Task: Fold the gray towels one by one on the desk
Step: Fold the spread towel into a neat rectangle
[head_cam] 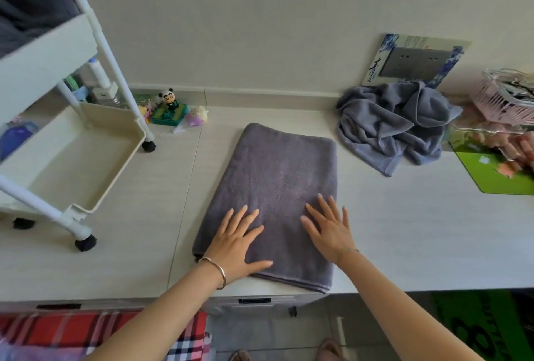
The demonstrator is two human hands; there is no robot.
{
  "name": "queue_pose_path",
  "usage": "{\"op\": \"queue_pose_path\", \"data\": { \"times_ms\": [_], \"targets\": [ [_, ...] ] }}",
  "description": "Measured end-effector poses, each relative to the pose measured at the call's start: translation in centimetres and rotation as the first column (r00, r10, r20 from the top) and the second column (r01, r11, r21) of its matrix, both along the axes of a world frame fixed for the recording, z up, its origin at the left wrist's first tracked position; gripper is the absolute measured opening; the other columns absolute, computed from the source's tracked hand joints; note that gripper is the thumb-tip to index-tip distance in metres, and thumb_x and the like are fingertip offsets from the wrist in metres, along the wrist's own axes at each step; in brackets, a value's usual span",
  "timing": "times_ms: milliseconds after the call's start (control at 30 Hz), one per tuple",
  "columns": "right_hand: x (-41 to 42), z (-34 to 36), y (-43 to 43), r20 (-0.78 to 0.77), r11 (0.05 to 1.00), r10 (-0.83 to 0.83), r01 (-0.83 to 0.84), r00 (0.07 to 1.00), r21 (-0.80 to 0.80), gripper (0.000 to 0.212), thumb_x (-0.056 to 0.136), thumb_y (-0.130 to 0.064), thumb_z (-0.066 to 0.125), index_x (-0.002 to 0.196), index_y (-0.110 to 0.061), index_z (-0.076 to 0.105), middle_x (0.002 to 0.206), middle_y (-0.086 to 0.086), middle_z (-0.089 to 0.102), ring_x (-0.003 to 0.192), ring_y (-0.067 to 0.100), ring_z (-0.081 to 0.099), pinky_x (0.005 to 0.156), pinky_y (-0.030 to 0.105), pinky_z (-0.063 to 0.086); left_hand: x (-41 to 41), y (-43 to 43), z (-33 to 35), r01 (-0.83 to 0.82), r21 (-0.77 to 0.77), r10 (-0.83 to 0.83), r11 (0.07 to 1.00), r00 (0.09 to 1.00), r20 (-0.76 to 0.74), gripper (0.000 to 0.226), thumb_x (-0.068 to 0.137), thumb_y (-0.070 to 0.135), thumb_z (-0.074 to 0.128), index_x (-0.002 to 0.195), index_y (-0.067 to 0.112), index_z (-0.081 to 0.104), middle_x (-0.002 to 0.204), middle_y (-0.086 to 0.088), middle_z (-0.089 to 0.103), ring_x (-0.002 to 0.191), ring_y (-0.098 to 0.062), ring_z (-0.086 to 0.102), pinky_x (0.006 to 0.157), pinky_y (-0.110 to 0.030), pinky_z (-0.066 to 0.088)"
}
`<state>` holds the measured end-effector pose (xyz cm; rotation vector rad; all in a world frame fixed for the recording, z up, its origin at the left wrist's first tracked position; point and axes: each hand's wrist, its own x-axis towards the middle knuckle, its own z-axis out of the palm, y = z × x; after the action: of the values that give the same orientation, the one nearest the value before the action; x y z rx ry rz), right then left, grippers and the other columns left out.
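Gray towel [271,187] is lying folded on the desk [404,230], and the left hand [235,242] and right hand [329,228] are pressing it with flat, open fingers, so they should be pushing bumps outward before folding again.

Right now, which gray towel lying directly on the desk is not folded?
The crumpled bluish-gray towel at the back right; the darker towel in front lies folded flat.

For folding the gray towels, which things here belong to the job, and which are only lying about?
Job: folded gray towel, pressed flat by the left hand and right hand; crumpled towel pile; desk.
Lying about: white cart; panda figure; pink basket; green mat.
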<state>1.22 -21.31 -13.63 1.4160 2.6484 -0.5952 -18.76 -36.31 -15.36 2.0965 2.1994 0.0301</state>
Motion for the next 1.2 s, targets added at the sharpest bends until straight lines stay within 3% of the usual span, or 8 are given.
{"op": "queue_pose_path", "data": {
  "times_ms": [133, 333, 500, 700, 800, 900, 1033, 1200],
  "targets": [
    [1.3, -0.4, -4.7, -0.092, 0.944, 0.327, -0.322, 0.940, 0.070, 0.070, 0.085, -0.074, 0.012, 0.147, -0.043, 0.015, 0.156, -0.019, -0.003, 0.142, 0.003, -0.018, 0.119, 0.037, -0.008, -0.4, -0.3, 0.1, 0.057, -0.178, -0.052, 0.982, 0.998, 0.030, 0.106, 0.064, 0.093, 0.028, 0.150, 0.032, 0.016, 0.156, 0.000, 0.021, 0.143, -0.029, 0.019, 0.113, -0.048, -0.001],
    [2.2, -1.5, -6.9, -0.103, 0.921, 0.385, -0.374, 0.917, 0.112, 0.066, 0.086, -0.061, 0.041, 0.147, -0.042, 0.021, 0.158, -0.011, 0.012, 0.146, 0.011, 0.006, 0.119, 0.036, 0.002, -0.7, -0.1, -0.9, 0.050, -0.155, -0.045, 0.987, 0.998, 0.035, 0.110, 0.075, 0.073, 0.050, 0.128, 0.047, -0.043, 0.152, 0.008, -0.021, 0.139, -0.025, -0.022, 0.111, -0.049, -0.010],
    [1.4, -1.3, -7.0, -0.016, 0.899, 0.408, -0.398, 0.913, 0.182, 0.068, 0.067, -0.041, 0.069, 0.132, -0.027, 0.052, 0.138, 0.003, 0.052, 0.124, 0.026, 0.053, 0.101, 0.043, 0.040, 0.4, 0.3, 0.3, -0.023, -0.172, 0.020, 0.985, 1.000, -0.016, 0.124, 0.047, 0.067, 0.078, 0.148, 0.028, 0.018, 0.139, 0.001, 0.052, 0.122, -0.030, 0.054, 0.092, -0.048, 0.047],
    [1.6, -1.8, -6.7, -0.015, 0.880, 0.383, -0.360, 0.924, 0.309, 0.078, 0.044, -0.016, 0.088, 0.118, -0.015, 0.065, 0.120, 0.003, 0.066, 0.104, 0.023, 0.066, 0.082, 0.032, 0.056, 1.4, 0.7, 1.7, -0.048, -0.225, 0.039, 0.973, 0.998, -0.043, 0.069, 0.098, 0.013, 0.042, 0.151, 0.026, 0.000, 0.160, 0.002, 0.000, 0.146, -0.028, 0.003, 0.118, -0.038, 0.011],
    [1.5, 0.6, -6.2, 0.054, 0.898, 0.308, -0.309, 0.950, 0.314, 0.057, 0.045, -0.014, 0.086, 0.099, -0.012, 0.068, 0.090, 0.001, 0.071, 0.073, 0.018, 0.069, 0.051, 0.023, 0.052, 1.5, 0.9, 2.4, -0.057, -0.222, 0.055, 0.973, 0.998, -0.016, 0.063, 0.098, 0.007, 0.039, 0.152, 0.023, 0.011, 0.159, 0.003, 0.011, 0.145, -0.026, 0.013, 0.113, -0.035, 0.024],
    [1.1, 3.7, -5.4, 0.126, 0.927, 0.274, -0.297, 0.953, 0.228, 0.022, 0.082, -0.021, 0.056, 0.103, -0.014, 0.055, 0.093, 0.003, 0.065, 0.081, 0.027, 0.062, 0.059, 0.028, 0.037, 1.2, 1.1, 3.5, -0.079, -0.190, 0.068, 0.979, 0.996, -0.066, 0.055, 0.095, 0.001, 0.039, 0.146, 0.018, 0.027, 0.155, -0.001, 0.027, 0.140, -0.025, 0.030, 0.103, -0.036, 0.038],
    [1.6, 6.7, -3.1, 0.054, 0.963, 0.245, -0.249, 0.968, 0.098, 0.017, 0.084, -0.024, 0.053, 0.098, -0.016, 0.058, 0.092, 0.003, 0.066, 0.078, 0.023, 0.057, 0.065, 0.027, 0.037, 0.2, 1.5, 6.3, -0.176, -0.197, 0.156, 0.965, 0.981, -0.117, 0.036, 0.091, 0.005, 0.044, 0.124, 0.019, 0.048, 0.124, -0.006, 0.059, 0.114, -0.028, 0.055, 0.086, -0.034, 0.043],
    [3.1, 11.1, 1.4, 0.095, 0.908, 0.275, -0.226, 0.957, -0.352, 0.013, 0.082, -0.017, 0.062, 0.092, -0.009, 0.062, 0.088, 0.005, 0.066, 0.073, 0.016, 0.056, 0.071, 0.025, 0.047, -1.8, 2.2, 11.3, 0.029, -0.448, 0.167, 0.893, 0.905, 0.392, 0.010, 0.088, 0.022, 0.060, 0.097, 0.018, 0.060, 0.089, 0.002, 0.061, 0.079, -0.014, 0.053, 0.063, -0.019, 0.039]
  ]
}}
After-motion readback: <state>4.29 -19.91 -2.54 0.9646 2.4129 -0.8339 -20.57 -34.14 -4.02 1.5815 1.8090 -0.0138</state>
